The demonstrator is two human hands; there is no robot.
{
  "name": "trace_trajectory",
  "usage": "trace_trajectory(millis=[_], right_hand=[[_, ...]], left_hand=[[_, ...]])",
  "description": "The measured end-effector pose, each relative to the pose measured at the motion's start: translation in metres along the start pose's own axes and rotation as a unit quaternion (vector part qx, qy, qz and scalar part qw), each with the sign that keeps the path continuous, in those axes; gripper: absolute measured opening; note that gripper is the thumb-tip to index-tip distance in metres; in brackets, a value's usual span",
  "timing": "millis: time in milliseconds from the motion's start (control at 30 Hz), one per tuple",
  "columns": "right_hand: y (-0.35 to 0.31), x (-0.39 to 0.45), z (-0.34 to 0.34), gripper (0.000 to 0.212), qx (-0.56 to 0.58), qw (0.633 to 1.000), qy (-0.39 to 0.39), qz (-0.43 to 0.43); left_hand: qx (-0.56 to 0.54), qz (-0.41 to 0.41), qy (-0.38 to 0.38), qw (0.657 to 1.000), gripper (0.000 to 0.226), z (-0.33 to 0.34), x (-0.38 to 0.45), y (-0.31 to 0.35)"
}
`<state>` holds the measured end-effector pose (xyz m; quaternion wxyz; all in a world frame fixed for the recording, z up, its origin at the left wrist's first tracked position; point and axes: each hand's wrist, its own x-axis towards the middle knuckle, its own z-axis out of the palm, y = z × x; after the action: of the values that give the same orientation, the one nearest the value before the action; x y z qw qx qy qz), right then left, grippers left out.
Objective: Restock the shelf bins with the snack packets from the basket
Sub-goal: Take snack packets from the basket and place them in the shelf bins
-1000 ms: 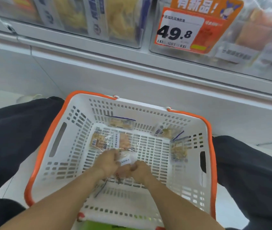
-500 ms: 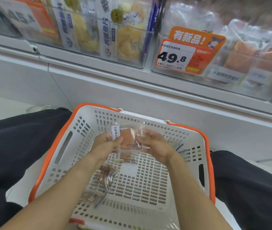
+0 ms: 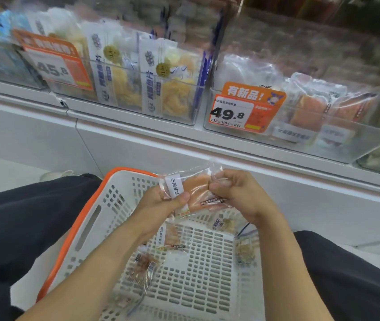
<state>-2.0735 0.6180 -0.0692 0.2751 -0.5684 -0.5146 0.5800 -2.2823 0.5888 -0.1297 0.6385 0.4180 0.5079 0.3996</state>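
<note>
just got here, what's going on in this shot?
A person is restocking from a white basket with an orange rim. Both hands hold one clear packet of orange-pink snack above the basket: the left hand pinches its labelled end, the right hand grips the other end. It is not yet in a bin. The bin tagged 49.8 holds similar-looking packets. Several other packets lie in the basket.

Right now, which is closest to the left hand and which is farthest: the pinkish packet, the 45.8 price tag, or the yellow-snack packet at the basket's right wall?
1. Pinkish packet: in the left hand's grip.
2. Yellow-snack packet: low on the right, inside the basket.
3. 45.8 price tag: up on the shelf bin, far left.
</note>
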Motion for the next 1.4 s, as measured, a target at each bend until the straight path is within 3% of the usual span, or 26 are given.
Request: trace_trajectory(millis=[167, 233, 333, 433, 500, 567, 633, 767, 833, 967, 1067, 1200, 1300, 1400], right_hand=[[-0.023, -0.017, -0.012, 0.003, -0.038, 0.999, 0.027, -0.02], [-0.034, -0.024, -0.014, 0.016, -0.077, 0.996, 0.037, -0.031], [-0.05, -0.038, -0.02, 0.019, -0.12, 0.987, 0.089, -0.06], [-0.069, -0.059, -0.03, 0.023, -0.207, 0.951, 0.185, -0.135], [-0.084, -0.077, -0.044, 0.024, -0.265, 0.902, 0.274, -0.204], [-0.097, -0.096, -0.063, 0.024, -0.293, 0.85, 0.356, -0.256], [-0.106, -0.109, -0.09, 0.024, -0.293, 0.804, 0.431, -0.285], [-0.121, -0.113, -0.147, 0.014, -0.338, 0.712, 0.537, -0.302], [-0.127, -0.107, -0.17, 0.018, -0.396, 0.704, 0.532, -0.255], [-0.139, -0.081, -0.201, 0.025, -0.514, 0.72, 0.454, -0.109], [-0.141, -0.056, -0.212, 0.023, -0.593, 0.713, 0.37, -0.055], [-0.128, -0.025, -0.225, 0.013, -0.715, 0.623, 0.31, -0.073], [-0.119, -0.005, -0.238, 0.037, -0.776, 0.54, 0.314, -0.09], [-0.122, 0.008, -0.243, 0.071, -0.793, 0.521, 0.316, -0.025]], left_hand=[[0.03, 0.027, -0.025, 0.999, 0.03, 0.016, -0.008, 0.034], [0.055, 0.044, -0.015, 0.997, 0.036, 0.025, -0.009, 0.049], [0.089, 0.084, -0.024, 0.992, 0.031, 0.039, -0.01, 0.071], [0.109, 0.112, -0.027, 0.987, 0.013, 0.061, -0.009, 0.093], [0.139, 0.15, -0.037, 0.978, 0.012, 0.076, -0.002, 0.107], [0.208, 0.219, -0.045, 0.952, 0.026, 0.09, 0.006, 0.116], [0.289, 0.31, -0.028, 0.905, 0.031, 0.105, 0.01, 0.125], [0.394, 0.494, 0.002, 0.775, 0.026, 0.141, 0.015, 0.155], [0.486, 0.507, 0.023, 0.712, 0.039, 0.158, 0.024, 0.164], [0.623, 0.469, 0.026, 0.625, 0.066, 0.194, 0.047, 0.17], [0.644, 0.437, 0.012, 0.628, 0.069, 0.207, 0.071, 0.174], [0.713, 0.389, 0.034, 0.582, 0.062, 0.215, 0.077, 0.169], [0.725, 0.364, 0.043, 0.583, 0.055, 0.224, 0.078, 0.169], [0.739, 0.345, 0.034, 0.578, 0.057, 0.226, 0.08, 0.171]])
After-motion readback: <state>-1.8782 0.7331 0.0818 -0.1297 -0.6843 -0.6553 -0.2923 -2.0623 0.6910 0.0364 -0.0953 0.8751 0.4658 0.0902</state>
